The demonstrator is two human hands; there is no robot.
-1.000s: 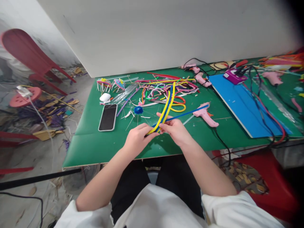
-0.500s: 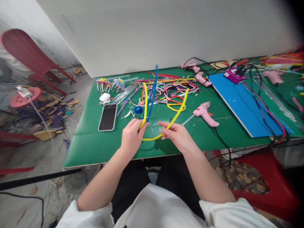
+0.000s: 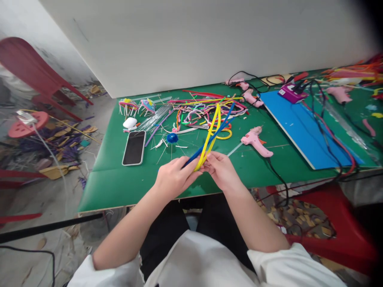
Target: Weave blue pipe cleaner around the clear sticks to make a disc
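Near the front edge of the green table, my left hand (image 3: pixel 173 177) is closed on a blue pipe cleaner (image 3: pixel 196 153) and a yellow pipe cleaner (image 3: pixel 213 127), whose upper parts slant up to the right and cross. My right hand (image 3: pixel 220 167) pinches the yellow one near its lower bend, its fingertips almost touching my left ones. Beyond my left hand sits a small blue ball (image 3: pixel 172 138) with thin wires around it. Yellow-handled scissors (image 3: pixel 223 134) lie behind the upright strands. A pink glue gun (image 3: pixel 255 141) rests to the right.
A phone (image 3: pixel 133 148) and a white case (image 3: pixel 130 122) lie at the left. Coloured pipe cleaner pieces (image 3: pixel 194 113) are heaped at the back. On the right are a blue board (image 3: pixel 299 135), a purple power block (image 3: pixel 291 93) and black cables.
The wide yellow loop has been folded, so both its arms now stand close together. The blue strands have tilted right, and my right hand has come up against my left.
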